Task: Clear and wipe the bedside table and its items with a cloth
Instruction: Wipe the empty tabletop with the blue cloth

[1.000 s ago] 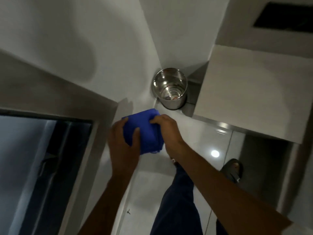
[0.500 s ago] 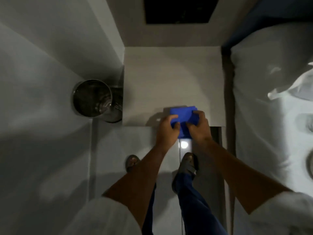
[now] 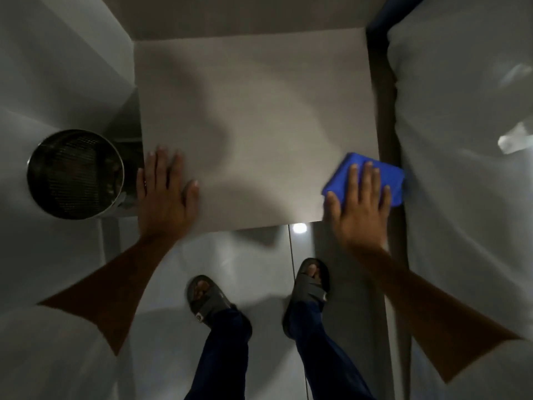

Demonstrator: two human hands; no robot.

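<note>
The pale grey bedside table (image 3: 253, 111) fills the upper middle of the head view; nothing stands on its top. A folded blue cloth (image 3: 386, 174) lies at the table's front right corner, partly over the edge. My right hand (image 3: 360, 206) presses flat on the cloth with fingers spread. My left hand (image 3: 164, 194) rests flat and open on the table's front left corner, holding nothing.
A round metal mesh bin (image 3: 75, 174) stands on the floor left of the table, against the wall. A bed with white sheets (image 3: 467, 168) runs along the right side. My two feet in grey sandals (image 3: 207, 298) stand on glossy tile in front.
Both hands held the cloth together at the table's front edge. Now they are apart: the right hand has slid the cloth to the right corner, the left hand lies flat on the left corner.
</note>
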